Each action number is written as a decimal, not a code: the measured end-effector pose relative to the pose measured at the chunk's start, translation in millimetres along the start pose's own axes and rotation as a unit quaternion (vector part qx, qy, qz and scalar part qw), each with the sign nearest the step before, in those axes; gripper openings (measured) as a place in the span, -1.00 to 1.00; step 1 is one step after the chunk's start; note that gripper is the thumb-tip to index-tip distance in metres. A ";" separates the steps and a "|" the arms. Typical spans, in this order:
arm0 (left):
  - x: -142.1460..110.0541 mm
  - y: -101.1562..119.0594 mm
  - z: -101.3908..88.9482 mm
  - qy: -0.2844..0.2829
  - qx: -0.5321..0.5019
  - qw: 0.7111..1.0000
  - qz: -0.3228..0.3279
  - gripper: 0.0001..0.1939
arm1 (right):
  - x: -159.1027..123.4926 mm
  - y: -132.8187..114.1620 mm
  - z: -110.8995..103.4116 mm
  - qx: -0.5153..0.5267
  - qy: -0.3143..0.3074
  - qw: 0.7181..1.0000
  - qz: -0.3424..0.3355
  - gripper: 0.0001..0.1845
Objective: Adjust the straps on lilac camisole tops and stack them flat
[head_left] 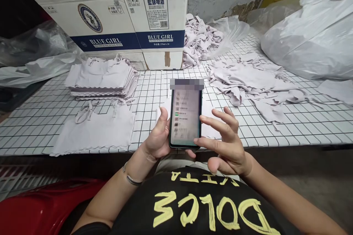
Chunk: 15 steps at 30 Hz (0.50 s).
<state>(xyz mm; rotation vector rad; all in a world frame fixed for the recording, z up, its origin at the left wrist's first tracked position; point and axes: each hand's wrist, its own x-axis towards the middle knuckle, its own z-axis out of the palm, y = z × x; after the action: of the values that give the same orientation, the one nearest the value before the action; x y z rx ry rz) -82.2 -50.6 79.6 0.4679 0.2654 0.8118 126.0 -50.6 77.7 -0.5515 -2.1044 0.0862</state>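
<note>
Smartphone is at frame ctr, screen facing the camera, held above the near edge of the desk. Long axis runs approx. vert. in frame; top end points to upper frame, btm end to the wearer. L hand is clamped on it, thumb along the left side, fingers mostly hidden behind. R hand grips nothing: fingers spread, index tip at lower right of the screen; can't tell if it's touching. Screen shows a list, text too blurry to read. Step in hand, I'd judge: working the touchscreen; any next tap or swipe would call for a steady L grip and a light R fingertip. Left of ctr: one flat pale strappy garment, w/ a neat stack of similar pcs just behind. Right of ctr: loose heap; another pile upper ctr, beside a Blue Girl beer carton. Big translucent plastic bag upper right.
</note>
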 end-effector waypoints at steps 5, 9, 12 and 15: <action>-0.4 -0.2 -0.7 0.018 -0.003 1.000 -0.007 -0.13 | 1.4 -2.1 3.0 0.000 -0.011 1.000 -0.008 -0.43; -0.2 -1.0 -0.1 0.027 -0.006 1.000 0.005 -0.14 | 5.1 -4.6 6.2 0.003 -0.032 0.999 0.002 -0.44; -0.2 -2.3 1.3 0.038 -0.007 0.999 0.023 -0.16 | 9.9 -6.9 11.9 -0.007 -0.061 0.998 -0.001 -0.46; -0.3 -3.7 2.8 0.053 -0.010 0.998 0.037 -0.18 | 14.6 -7.9 17.9 -0.027 -0.083 0.996 -0.003 -0.47</action>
<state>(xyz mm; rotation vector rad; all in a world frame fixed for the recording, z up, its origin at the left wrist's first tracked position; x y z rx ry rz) -79.0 -53.8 80.2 0.4187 0.3395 0.9116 101.8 -49.0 81.0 -0.5887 -2.2745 0.0733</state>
